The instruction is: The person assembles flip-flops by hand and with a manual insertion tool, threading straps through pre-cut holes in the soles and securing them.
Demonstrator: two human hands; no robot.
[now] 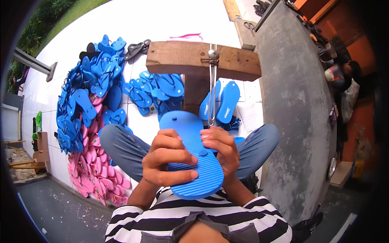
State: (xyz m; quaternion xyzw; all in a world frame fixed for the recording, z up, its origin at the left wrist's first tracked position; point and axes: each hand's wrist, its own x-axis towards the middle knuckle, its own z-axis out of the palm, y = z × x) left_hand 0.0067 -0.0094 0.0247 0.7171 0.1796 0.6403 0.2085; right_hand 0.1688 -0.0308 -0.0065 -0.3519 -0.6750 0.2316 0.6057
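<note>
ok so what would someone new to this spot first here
Probably the blue ridged sole front and centre, gripped between the left hand and right hand. Next, the heap of blue flip-flops at left, with pink flip-flops below it in the picture. Then the wooden crossbar above the sole in view.

The white-tiled floor bears heaped blue flip-flops and pink flip-flops.
</note>
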